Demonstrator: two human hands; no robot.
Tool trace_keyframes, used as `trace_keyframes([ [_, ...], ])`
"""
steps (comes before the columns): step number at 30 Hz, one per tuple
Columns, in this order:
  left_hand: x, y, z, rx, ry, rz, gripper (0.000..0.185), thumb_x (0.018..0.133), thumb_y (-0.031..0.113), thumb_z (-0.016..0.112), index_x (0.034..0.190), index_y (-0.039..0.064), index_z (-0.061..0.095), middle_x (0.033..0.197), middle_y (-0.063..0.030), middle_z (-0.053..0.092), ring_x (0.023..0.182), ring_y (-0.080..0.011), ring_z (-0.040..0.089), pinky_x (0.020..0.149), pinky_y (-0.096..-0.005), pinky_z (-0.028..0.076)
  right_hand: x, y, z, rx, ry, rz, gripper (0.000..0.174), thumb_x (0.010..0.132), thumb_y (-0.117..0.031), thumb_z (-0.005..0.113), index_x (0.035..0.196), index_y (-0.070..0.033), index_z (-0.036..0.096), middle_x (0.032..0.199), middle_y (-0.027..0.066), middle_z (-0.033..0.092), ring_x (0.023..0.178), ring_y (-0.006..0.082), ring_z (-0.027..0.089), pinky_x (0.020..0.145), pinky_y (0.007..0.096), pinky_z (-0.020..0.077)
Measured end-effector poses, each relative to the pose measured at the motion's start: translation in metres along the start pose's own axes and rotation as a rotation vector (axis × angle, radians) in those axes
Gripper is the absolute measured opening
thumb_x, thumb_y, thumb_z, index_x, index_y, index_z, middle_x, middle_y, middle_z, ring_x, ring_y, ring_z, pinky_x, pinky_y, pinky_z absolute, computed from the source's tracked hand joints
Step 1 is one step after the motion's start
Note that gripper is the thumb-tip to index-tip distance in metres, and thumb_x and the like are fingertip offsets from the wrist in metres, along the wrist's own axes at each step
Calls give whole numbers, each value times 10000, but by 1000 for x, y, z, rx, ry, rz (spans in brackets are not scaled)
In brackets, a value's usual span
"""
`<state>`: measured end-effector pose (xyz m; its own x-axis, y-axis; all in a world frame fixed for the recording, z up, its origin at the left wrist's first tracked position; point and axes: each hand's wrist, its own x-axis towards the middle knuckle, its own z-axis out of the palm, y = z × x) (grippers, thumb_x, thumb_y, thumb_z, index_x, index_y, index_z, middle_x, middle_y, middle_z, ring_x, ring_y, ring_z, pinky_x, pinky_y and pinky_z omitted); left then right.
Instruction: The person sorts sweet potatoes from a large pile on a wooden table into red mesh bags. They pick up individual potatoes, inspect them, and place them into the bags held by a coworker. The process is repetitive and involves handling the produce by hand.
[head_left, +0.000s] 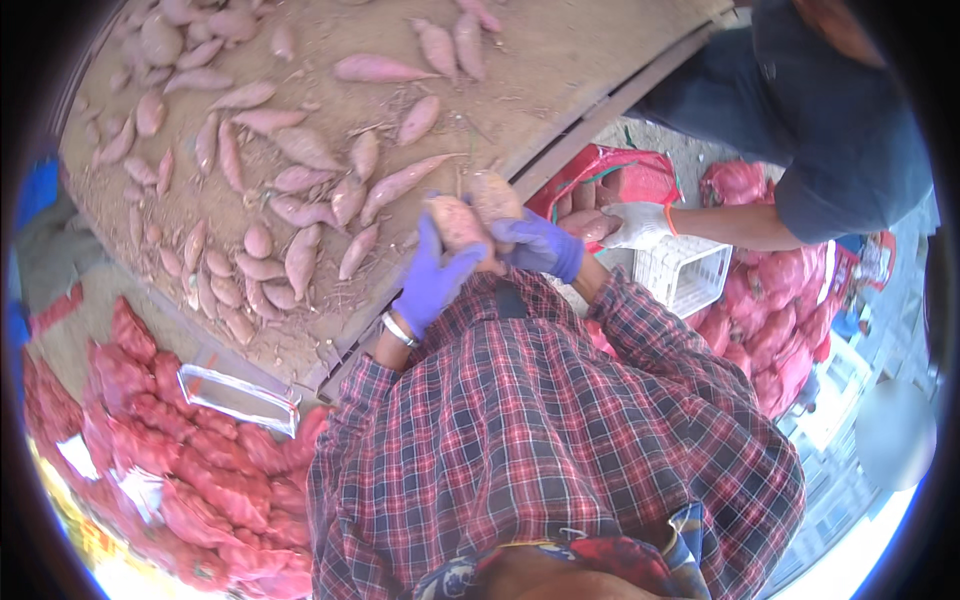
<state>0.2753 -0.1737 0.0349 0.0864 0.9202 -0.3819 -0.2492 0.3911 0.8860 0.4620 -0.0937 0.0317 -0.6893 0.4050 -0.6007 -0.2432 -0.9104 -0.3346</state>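
Observation:
My left hand (439, 274), in a purple glove with a bracelet at the wrist, is closed around a large sweet potato (459, 223). Beside it my right hand (541, 244), gloved in purple too, grips another sweet potato (495, 196). Both are held close together over the near edge of a wide, soil-covered table (517, 97). Many loose pink sweet potatoes (304, 255) lie scattered on the table beyond and to the left of my hands. One long, tapered sweet potato (401, 186) lies just left of the held ones.
At the right, a co-worker's white-gloved hand (637, 225) touches sweet potatoes at an open red mesh bag (637, 176). A white plastic crate (681, 274) stands below that hand. Filled red mesh bags (772, 330) are piled at the right, and more filled bags (202, 465) lie at the lower left.

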Motion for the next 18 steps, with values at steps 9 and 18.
trace_keyframes([
  [9, 93, -76, 100, 481, -414, -135, 641, 959, 432, 662, 1455, 66, 487, 1450, -234, 499, 1336, -399, 502, 1126, -456, 405, -114, -20, -246, -100, 473, -362, 383, 942, -15, 606, 1319, -32, 543, 954, -16, 583, 775, 78, 573, 733, 234, 473],
  [18, 184, -154, 162, 757, -187, -3, 707, 902, 398, 692, 1459, 27, 463, 1406, -244, 535, 1265, -390, 564, 1025, -473, 482, -174, 16, -270, 279, 521, -284, 380, 913, -15, 624, 1285, -47, 554, 870, -19, 551, 698, 82, 530, 670, 253, 461],
])
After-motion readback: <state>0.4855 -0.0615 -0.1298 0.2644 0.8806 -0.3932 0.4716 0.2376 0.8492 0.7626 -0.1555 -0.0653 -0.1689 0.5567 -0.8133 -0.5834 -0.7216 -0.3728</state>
